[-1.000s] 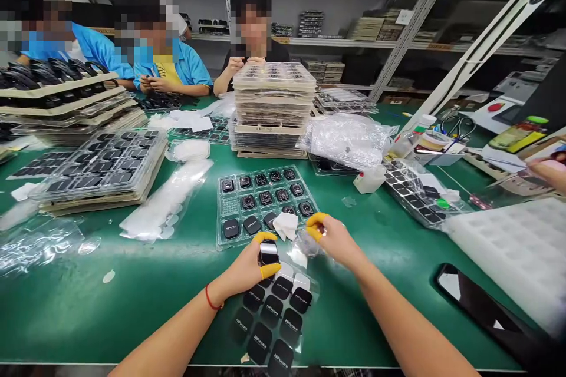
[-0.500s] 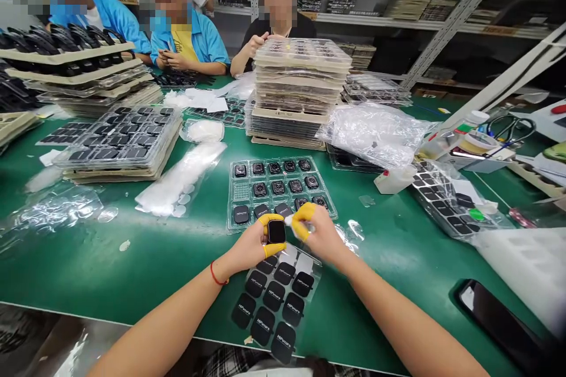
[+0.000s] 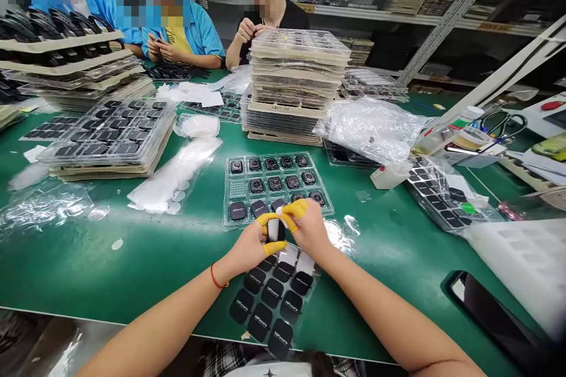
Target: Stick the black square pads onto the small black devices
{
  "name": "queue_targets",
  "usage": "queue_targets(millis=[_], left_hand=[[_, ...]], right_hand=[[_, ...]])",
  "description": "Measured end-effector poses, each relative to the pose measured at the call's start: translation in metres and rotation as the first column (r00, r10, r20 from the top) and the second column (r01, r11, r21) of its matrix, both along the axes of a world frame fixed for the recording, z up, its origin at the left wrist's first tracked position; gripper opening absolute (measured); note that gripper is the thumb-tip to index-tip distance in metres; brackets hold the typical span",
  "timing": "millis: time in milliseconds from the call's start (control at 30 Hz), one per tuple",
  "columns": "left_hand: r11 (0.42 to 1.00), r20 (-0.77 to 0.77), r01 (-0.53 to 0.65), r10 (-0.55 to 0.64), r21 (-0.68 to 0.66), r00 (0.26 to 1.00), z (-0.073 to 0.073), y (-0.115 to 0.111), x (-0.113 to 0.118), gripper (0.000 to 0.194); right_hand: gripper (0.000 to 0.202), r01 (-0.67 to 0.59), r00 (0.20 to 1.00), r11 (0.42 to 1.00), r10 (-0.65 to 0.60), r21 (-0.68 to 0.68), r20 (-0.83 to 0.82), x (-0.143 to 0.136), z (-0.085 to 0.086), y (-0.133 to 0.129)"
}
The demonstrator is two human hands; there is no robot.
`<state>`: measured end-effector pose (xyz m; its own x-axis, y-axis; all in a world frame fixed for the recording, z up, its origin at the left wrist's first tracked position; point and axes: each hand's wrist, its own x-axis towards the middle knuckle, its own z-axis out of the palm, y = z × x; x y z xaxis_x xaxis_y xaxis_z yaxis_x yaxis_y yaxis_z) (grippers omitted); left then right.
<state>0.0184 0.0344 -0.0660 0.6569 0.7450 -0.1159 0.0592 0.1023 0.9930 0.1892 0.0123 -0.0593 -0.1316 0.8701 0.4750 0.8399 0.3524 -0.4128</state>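
Left hand, fingers curled around a black watch; right hand, fingers pinching a white scrap at its edge.

A green table spans the frame. At centre lies a clear tray of watch bodies; stacked trays stand upper centre. A black phone lies lower right.
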Motion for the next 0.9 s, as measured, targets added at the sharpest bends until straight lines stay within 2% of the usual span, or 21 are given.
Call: queue_targets(millis=[67, 100, 167, 267, 300, 400, 467, 533, 633, 667, 700, 767, 833, 900], left_hand=[[0.994, 0.022, -0.108, 0.108, 0.009, 0.994, 0.0, -0.001, 0.0, 0.048], [0.986, 0.034, -0.158, 0.156, 0.051, 0.987, 0.0, -0.002, 0.0, 0.048], [0.964, 0.058, -0.209, 0.202, 0.165, 0.978, 0.0, -0.005, -0.001, 0.046], [0.94, 0.09, -0.195, 0.177, 0.281, 0.98, 0.001, -0.009, -0.001, 0.042], [0.945, 0.114, -0.188, 0.162, 0.266, 0.98, 0.001, -0.009, -0.001, 0.042], [0.979, 0.219, -0.172, 0.146, 0.107, 0.965, 0.002, -0.01, -0.001, 0.045], [0.983, 0.226, -0.173, 0.157, 0.053, 0.961, 0.002, -0.01, -0.001, 0.047], [0.979, 0.16, -0.169, 0.15, 0.111, 0.976, 0.001, -0.01, -0.001, 0.047], [0.969, 0.08, -0.122, 0.107, 0.214, 0.991, 0.001, -0.012, -0.001, 0.045], [0.974, 0.092, -0.118, 0.102, 0.194, 0.991, 0.002, -0.012, -0.001, 0.045], [0.982, 0.125, -0.129, 0.112, 0.136, 0.986, 0.003, -0.011, 0.0, 0.046], [0.981, 0.194, -0.183, 0.191, -0.059, 0.962, 0.006, -0.008, 0.001, 0.048], [0.937, 0.195, -0.218, 0.276, -0.274, 0.941, 0.01, -0.003, 0.002, 0.049], [0.894, 0.135, -0.22, 0.292, -0.391, 0.947, 0.012, 0.002, 0.002, 0.048]], right_hand=[[0.014, 0.105, 0.993, 0.99, -0.109, -0.095, -0.039, 0.006, 0.004, 0.004], [0.016, 0.11, 0.991, 0.983, -0.119, -0.15, -0.056, 0.008, 0.006, 0.004], [0.018, 0.041, 0.994, 0.96, -0.066, -0.278, -0.082, 0.005, 0.008, 0.0], [0.015, -0.053, 0.994, 0.909, 0.008, -0.412, -0.109, -0.006, 0.009, -0.009], [0.015, -0.06, 0.993, 0.906, 0.01, -0.42, -0.119, -0.009, 0.008, -0.011], [0.013, -0.08, 0.982, 0.926, 0.01, -0.369, -0.187, -0.014, 0.005, -0.013], [0.012, -0.079, 0.976, 0.922, -0.006, -0.378, -0.218, -0.013, 0.004, -0.012], [0.016, -0.073, 0.968, 0.884, -0.048, -0.461, -0.247, -0.01, 0.004, -0.009], [0.014, -0.155, 0.925, 0.802, -0.087, -0.577, -0.37, -0.006, 0.0, -0.007], [0.012, -0.172, 0.905, 0.808, -0.096, -0.563, -0.414, -0.005, -0.001, -0.007], [0.01, -0.172, 0.892, 0.838, -0.09, -0.518, -0.442, -0.006, -0.003, -0.008], [0.009, -0.154, 0.908, 0.92, -0.013, -0.362, -0.419, -0.009, -0.004, -0.011], [0.01, -0.186, 0.938, 0.965, 0.118, -0.186, -0.326, -0.013, 0.0, -0.016], [0.012, -0.24, 0.94, 0.968, 0.214, -0.069, -0.267, -0.016, 0.006, -0.021]])
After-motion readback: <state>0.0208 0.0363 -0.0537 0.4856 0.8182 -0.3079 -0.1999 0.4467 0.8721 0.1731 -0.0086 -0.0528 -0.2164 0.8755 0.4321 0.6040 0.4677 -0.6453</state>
